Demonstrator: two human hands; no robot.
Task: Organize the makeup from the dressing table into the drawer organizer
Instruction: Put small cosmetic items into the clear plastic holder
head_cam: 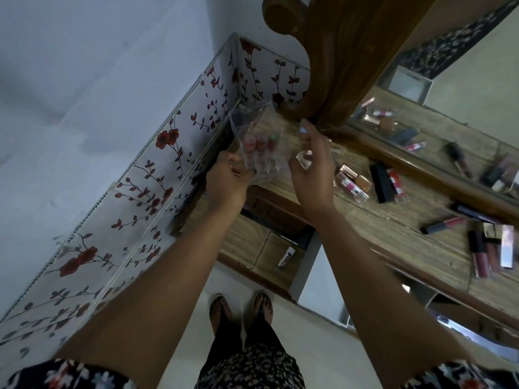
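- Organizer (261, 141), clear acrylic, sits at the dressing table's (393, 220) left end with 3 reddish items inside.
- Left hand (227, 181) grips its near edge; right hand (311, 167) pinches a small clear piece (304, 160).
- Filling seems early; next likely calls for the scattered lipsticks (446, 223).

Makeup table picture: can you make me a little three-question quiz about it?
1. True or false: the clear organizer is held with both the left hand and the right hand.
2. What is already inside the organizer? A) red lipsticks B) a hairbrush C) nothing
3. Fill in: the pink and orange polish bottles lie on the ____, to the right of the hands.

Key: 1 true; 2 A; 3 table.
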